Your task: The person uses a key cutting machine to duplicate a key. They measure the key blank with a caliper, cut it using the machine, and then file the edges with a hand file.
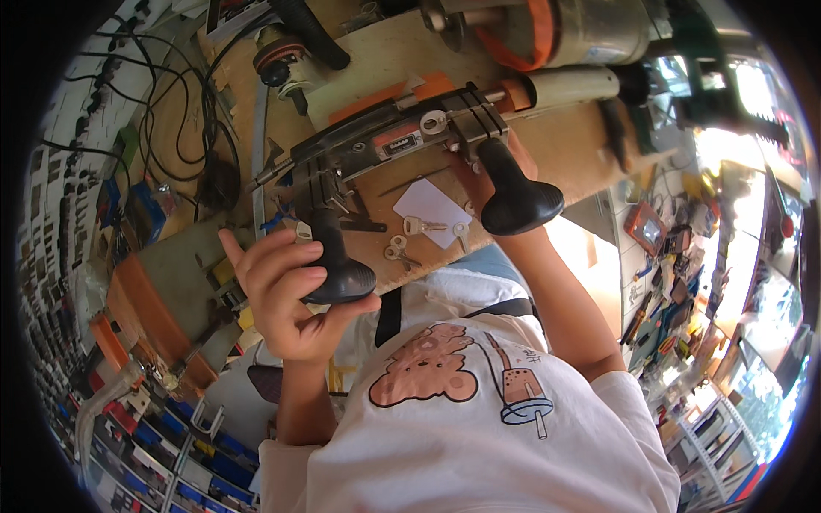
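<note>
- Head view: metal machine with two handles, a left black knob and a right black knob, stands over a wooden bench in front of the person.
- Left hand is at the machine's left end — its fingers are bent and a little spread along the side of the left black knob, with the thumb under the knob's lower edge; how firmly they press, I cannot tell.
- Small metal piece shows beside the index fingertip, at the machine's left end; whether the fingers pinch it is unclear.
- Right hand is at the machine's right end, mostly hidden behind the right black knob — I cannot tell whether its fingers are spread or closed.
- White card lies on the near side of the machine, between the knobs, with a key on it; a pair of keys lies just beside the card.
- Black cables loop left of the machine.
- Clear cylinder with an orange band is beyond the machine, to its right.
</note>
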The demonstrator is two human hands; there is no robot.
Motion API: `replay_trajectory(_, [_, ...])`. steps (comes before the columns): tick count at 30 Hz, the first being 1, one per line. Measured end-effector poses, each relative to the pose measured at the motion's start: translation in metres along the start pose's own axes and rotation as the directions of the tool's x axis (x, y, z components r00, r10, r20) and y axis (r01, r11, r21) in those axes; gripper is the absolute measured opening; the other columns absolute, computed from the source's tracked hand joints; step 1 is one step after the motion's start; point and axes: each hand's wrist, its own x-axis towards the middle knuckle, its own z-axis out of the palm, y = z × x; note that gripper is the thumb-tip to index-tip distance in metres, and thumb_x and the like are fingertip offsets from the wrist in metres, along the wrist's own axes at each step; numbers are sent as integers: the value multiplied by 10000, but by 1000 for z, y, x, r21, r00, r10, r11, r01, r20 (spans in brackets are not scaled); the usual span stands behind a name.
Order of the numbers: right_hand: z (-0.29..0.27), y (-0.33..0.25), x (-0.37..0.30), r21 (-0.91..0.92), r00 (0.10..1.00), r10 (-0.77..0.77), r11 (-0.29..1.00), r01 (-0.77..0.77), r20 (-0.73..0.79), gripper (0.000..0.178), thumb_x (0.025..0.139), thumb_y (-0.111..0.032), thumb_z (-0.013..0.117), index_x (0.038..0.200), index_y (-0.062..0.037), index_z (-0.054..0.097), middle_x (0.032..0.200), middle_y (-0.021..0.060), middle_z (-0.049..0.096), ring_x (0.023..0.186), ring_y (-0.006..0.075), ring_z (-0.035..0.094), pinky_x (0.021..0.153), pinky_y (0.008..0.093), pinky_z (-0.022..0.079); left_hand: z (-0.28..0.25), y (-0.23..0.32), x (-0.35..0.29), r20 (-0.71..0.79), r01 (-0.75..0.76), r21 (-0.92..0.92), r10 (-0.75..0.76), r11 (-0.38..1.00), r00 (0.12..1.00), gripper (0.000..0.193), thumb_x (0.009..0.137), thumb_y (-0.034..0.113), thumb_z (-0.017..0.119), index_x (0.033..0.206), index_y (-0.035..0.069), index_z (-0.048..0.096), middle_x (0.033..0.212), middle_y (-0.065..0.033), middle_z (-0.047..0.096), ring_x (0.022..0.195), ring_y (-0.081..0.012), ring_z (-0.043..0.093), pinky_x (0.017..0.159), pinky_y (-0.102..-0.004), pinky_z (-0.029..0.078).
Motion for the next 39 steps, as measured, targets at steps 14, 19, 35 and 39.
replay_trajectory(14, [-37, -58, -44, 581, 787, 267, -802, -139, 557, 371, 835, -310, 577, 1143, -193, 405, 859, 60, 464, 727, 183, 471, 613, 304, 389, 49, 16, 87, 357, -312, 287, 202, 905, 912, 140, 739, 194, 639, 794, 77, 585, 752, -40, 560, 740, -213, 519, 692, -350, 356])
replay_trajectory(19, [-41, -61, -29, 664, 705, 348, -712, -230, 617, 149, 845, -72, 529, 905, -158, 424, 587, -3, 344, 466, 88, 286, 415, 237, 235, 67, 14, 94, 482, -338, 262, 181, 904, 857, 104, 750, 141, 609, 755, 46, 567, 752, -69, 557, 763, -250, 516, 689, -354, 354])
replay_trajectory(35, [-136, -38, -91, 923, 925, 279, 213, -320, 257, 347, 748, -212, 663, 1004, -3, 557, 794, 80, 546, 656, 187, 561, 588, 291, 460, 35, 116, 7, 268, 21, 57, -36, 998, 963, 112, 812, -12, 568, 859, -113, 569, 805, -147, 582, 655, -212, 564, 572, -320, 470])
replay_trajectory(39, [-161, -24, -123, 960, 847, 495, 79, -268, 196, 182, 751, -123, 668, 865, 2, 601, 776, 54, 536, 678, 125, 552, 595, 235, 445, 100, 157, -37, 258, 24, -10, -20, 1000, 966, 151, 839, 17, 562, 935, -94, 595, 857, -92, 619, 722, -124, 567, 641, -245, 482])
